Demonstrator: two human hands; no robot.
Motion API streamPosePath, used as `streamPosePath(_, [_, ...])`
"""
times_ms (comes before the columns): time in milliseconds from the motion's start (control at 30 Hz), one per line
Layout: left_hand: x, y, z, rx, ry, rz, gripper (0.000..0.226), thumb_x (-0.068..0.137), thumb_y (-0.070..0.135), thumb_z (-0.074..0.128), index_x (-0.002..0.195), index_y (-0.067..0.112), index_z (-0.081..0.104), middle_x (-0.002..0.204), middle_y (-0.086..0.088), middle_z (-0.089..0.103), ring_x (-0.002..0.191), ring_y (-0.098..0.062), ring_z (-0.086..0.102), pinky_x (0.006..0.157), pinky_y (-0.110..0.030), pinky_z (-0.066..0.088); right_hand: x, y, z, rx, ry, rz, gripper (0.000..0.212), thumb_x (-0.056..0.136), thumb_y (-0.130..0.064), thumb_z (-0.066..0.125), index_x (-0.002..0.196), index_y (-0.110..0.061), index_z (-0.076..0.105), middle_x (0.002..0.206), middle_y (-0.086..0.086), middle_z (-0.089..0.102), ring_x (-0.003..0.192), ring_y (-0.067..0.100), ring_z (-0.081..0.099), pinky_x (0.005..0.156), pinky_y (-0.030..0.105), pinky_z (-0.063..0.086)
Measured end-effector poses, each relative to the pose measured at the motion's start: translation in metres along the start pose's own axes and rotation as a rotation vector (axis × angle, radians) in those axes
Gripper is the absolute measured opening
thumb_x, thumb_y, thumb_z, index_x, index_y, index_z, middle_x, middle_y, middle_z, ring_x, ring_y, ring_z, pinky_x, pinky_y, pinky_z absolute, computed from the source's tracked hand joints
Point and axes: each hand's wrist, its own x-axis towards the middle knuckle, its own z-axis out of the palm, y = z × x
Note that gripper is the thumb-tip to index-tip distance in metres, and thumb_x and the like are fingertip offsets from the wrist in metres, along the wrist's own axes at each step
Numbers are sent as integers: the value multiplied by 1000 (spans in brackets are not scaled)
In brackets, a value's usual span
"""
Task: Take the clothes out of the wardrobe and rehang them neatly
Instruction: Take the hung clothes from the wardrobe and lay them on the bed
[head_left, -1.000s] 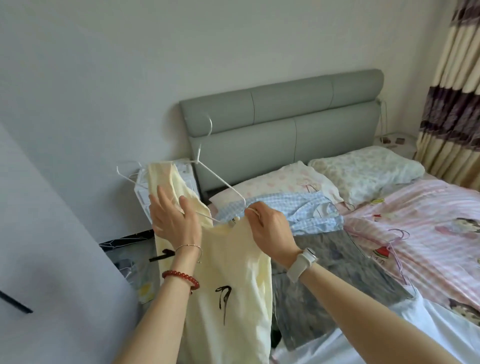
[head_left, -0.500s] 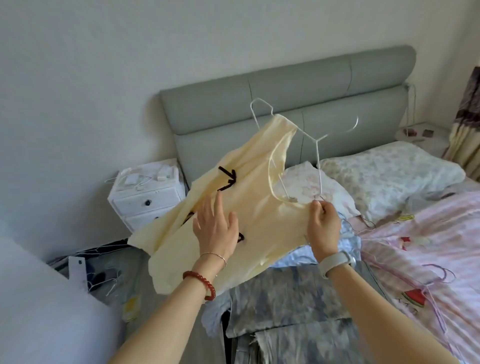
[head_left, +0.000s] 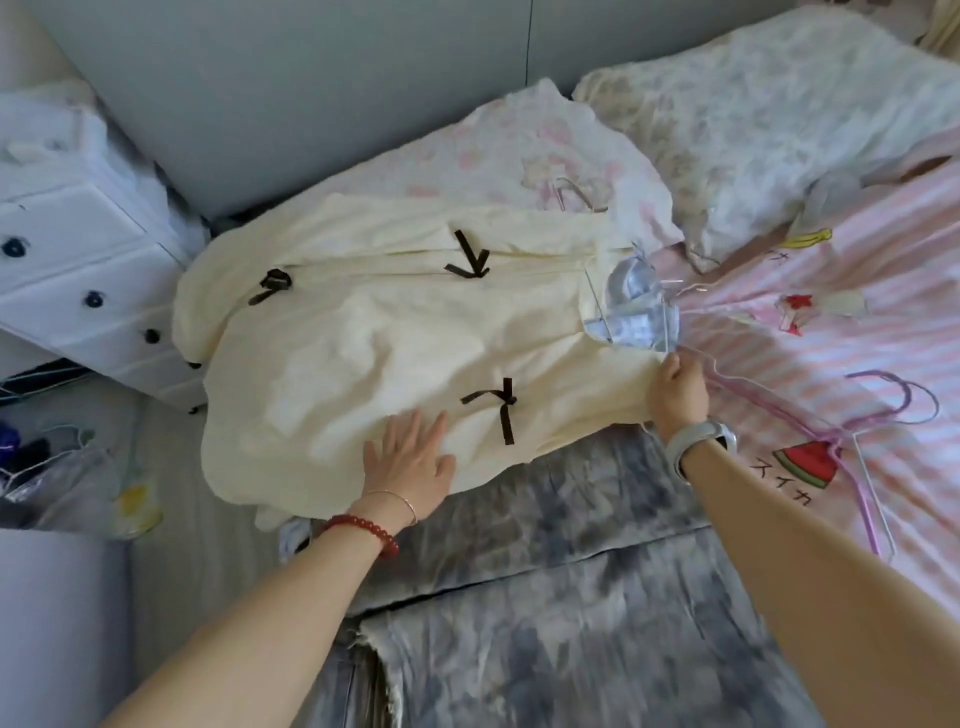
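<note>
the cream top (head_left: 374, 322) lies spread on the bed (head_left: 857, 322), off the rail and not yet rehung. the left hand (head_left: 410, 462) presses it with flat, straight fingers; the right hand (head_left: 678, 392) pinches its shoulder edge beside loose hangers (head_left: 810, 431).

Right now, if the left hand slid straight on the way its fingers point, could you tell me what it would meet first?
The left hand lies flat on the cream garment, fingers pointing up the bed. Sliding on, it would probably first meet the nearest black bow, just beyond and slightly right of the fingertips, though the exact line is uncertain.
</note>
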Motion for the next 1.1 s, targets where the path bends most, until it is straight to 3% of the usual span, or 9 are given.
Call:
streamPosePath(100, [8, -5, -1, 42, -32, 3, 53, 97, 38, 23, 146, 32, 2, 157, -3, -4, 143, -30, -5, 113, -54, 11, -3, 9, 0, -131, -155, -120, 47, 94, -26, 26, 135, -3, 33, 123, 21, 48, 114, 35, 45, 87, 38, 35])
streamPosePath(167, [6, -8, -10, 24, -38, -34, 52, 98, 38, 22, 146, 32, 3, 157, -1, -6, 143, -28, -7, 114, -54, 7, -10, 5, -4, -341, -186, -199, 49, 96, -23, 29, 143, -9, 22, 145, 18, 30, 132, 35, 28, 105, 46, 26])
streamPosePath(233, [0, -10, -26, 26, 0, -60, 51, 98, 36, 22, 146, 31, 4, 156, 0, -6, 143, -26, -7, 113, -53, 4, -23, -6, -10, -444, -174, -249, 50, 97, -20, 31, 144, -10, 19, 153, 15, 16, 139, 34, 14, 112, 47, 17])
streamPosePath(400, [-51, -11, -74, -46, 287, -49, 49, 99, 30, 27, 146, 25, 15, 156, -1, 8, 143, -20, 7, 115, -47, 9, -88, -49, -27, -423, -216, -432, 50, 97, -18, 34, 144, -7, 21, 152, 14, 20, 142, 28, 11, 116, 41, 10])
streamPosePath(533, [-135, -21, -71, -150, 478, -92, 47, 97, 26, 33, 143, 22, 26, 152, -2, 24, 140, -18, 18, 114, -44, 16, -184, -65, -37, -326, -302, -567, 47, 96, -16, 37, 142, -8, 30, 149, 10, 31, 141, 25, 17, 115, 42, 16])
streamPosePath(667, [-233, -28, -32, -290, 520, -153, 46, 95, 21, 38, 141, 16, 33, 147, -5, 35, 136, -20, 28, 112, -38, 22, -284, -40, -46, -467, -476, -741, 43, 96, -19, 35, 139, -11, 36, 146, 5, 36, 140, 21, 22, 115, 39, 16])
streamPosePath(833, [-376, -41, 61, -323, 458, -203, 45, 94, 25, 39, 139, 21, 34, 147, -1, 32, 132, -19, 33, 108, -36, 27, -403, 16, -66, -622, -683, -930, 40, 96, -21, 34, 134, -14, 42, 141, 2, 43, 136, 19, 28, 113, 40, 18])
streamPosePath(967, [-506, -68, 144, -386, 373, -415, 45, 94, 31, 35, 139, 24, 33, 143, 2, 37, 128, -17, 38, 104, -29, 29, -507, 60, -74, -717, -854, -1141, 36, 96, -22, 35, 130, -19, 47, 135, -2, 48, 131, 17, 35, 109, 32, 20])
streamPosePath(1100, [-643, -108, 214, -385, 395, -773, 46, 94, 31, 33, 140, 25, 30, 144, 4, 35, 129, -12, 35, 101, -25, 29, -628, 84, -66, -860, -1046, -1460, 36, 97, -27, 29, 129, -22, 44, 133, -3, 49, 126, 15, 39, 105, 27, 23])
